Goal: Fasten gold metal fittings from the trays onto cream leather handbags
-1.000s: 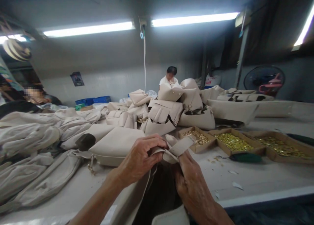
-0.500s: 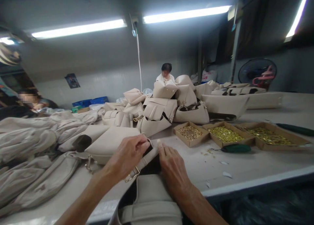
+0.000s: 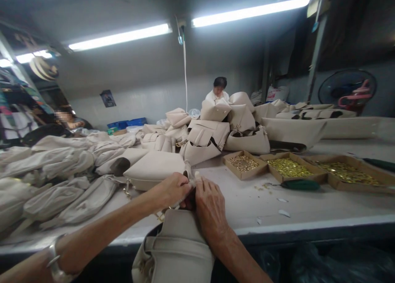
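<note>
Cream leather-look handbag [image 3: 174, 250] rests just below the near edge of the white work table [image 3: 262, 205], with its narrow strap [image 3: 189, 172] rising above that edge. The left hand [image 3: 173, 190], with a metal bracelet [image 3: 54, 258] on its wrist, has its fingers [image 3: 182, 186] pressed together and curled over the strap. The right hand [image 3: 211, 209] pinches the same strap with its fingertips [image 3: 197, 178], just beside the left hand. Farther along the table lie three shallow cardboard trays [image 3: 279, 179] of gold-coloured metal fittings [image 3: 288, 168], a green-handled tool [image 3: 300, 185] and heaped cream handbags [image 3: 203, 151]. A co-worker [image 3: 219, 89] sits beyond the far side of the table.
</note>
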The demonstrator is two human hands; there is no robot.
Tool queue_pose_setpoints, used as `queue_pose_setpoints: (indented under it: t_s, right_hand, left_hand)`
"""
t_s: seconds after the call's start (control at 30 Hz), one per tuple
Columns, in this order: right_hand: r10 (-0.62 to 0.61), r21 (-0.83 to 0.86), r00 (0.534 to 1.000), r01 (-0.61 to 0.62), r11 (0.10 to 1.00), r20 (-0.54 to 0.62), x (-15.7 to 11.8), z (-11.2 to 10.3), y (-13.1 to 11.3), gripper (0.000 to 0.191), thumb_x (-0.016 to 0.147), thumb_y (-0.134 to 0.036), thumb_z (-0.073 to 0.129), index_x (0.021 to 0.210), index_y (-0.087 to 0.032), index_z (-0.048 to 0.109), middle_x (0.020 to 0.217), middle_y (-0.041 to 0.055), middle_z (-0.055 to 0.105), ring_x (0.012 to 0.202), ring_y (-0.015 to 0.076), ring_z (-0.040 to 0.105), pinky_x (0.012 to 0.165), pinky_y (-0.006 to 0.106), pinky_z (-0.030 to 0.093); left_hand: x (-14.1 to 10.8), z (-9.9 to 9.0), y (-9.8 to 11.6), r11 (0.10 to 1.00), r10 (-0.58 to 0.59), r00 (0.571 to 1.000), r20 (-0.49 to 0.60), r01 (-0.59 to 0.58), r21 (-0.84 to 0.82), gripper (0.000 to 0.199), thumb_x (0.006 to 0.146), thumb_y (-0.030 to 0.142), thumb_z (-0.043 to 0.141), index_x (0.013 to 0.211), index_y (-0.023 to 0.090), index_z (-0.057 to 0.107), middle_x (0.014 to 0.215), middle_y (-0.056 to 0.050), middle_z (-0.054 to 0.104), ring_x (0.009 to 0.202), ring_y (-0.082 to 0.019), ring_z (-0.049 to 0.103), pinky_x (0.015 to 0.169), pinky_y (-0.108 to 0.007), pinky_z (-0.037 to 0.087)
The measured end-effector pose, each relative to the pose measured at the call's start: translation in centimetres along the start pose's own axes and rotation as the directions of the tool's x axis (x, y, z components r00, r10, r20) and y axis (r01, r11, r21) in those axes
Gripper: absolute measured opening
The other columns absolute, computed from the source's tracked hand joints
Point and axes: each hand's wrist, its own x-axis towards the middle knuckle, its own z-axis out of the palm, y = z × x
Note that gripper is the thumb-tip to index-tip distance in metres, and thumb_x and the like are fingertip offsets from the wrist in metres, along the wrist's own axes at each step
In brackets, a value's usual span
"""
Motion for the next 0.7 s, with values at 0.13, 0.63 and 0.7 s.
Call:
queue_pose_setpoints:
  t_s: [0.13, 0.63, 0.7]
  right_hand:
    - [0.109, 0.362, 0.981, -0.043, 0.931, -0.162, -1.7, 1.4, 0.4, 0.039, 0.085, -0.007, 0.048, 0.124, -0.006, 0.052, 0.111, 0.0167, 0.064, 0.103, 0.0244, 0.06, 0.09, 0.038, 0.051]
    - [-0.032, 0.516, 0.947, 0.202, 0.833, -0.319, -5.6, 1.9, 0.7, 0.038, 0.084, -0.008, 0.043, 0.121, -0.013, 0.053, 0.122, 0.0147, 0.056, 0.117, 0.0237, 0.048, 0.102, 0.045, 0.042]
    - [-0.042, 0.505, 0.947, 0.208, 0.838, -0.32, -6.1, 1.7, 0.5, 0.038, 0.084, -0.009, 0.042, 0.12, -0.012, 0.054, 0.123, 0.0146, 0.056, 0.117, 0.0236, 0.047, 0.103, 0.045, 0.041]
  left_hand:
    - [-1.2, 0.1, 0.0, 0.997, -0.035, 0.999, -0.018, 0.034, -0.072, 0.041, 0.065, 0.055, 0.061, 0.057, 0.015, 0.053, 0.052, -0.002, 0.057, 0.046, -0.01, 0.047, 0.047, -0.022, 0.033]
    - [-3.2, 2.1, -2.2, 0.958, -0.103, 0.987, -0.125, 0.064, -0.279, 0.042, 0.063, 0.055, 0.068, 0.062, 0.014, 0.057, 0.059, 0.002, 0.048, 0.055, -0.011, 0.04, 0.058, -0.026, 0.034]
    - [-3.5, 2.2, -2.8, 0.96, -0.087, 0.988, -0.125, 0.05, -0.275, 0.04, 0.062, 0.053, 0.07, 0.061, 0.014, 0.057, 0.056, 0.002, 0.047, 0.057, -0.013, 0.042, 0.059, -0.026, 0.035]
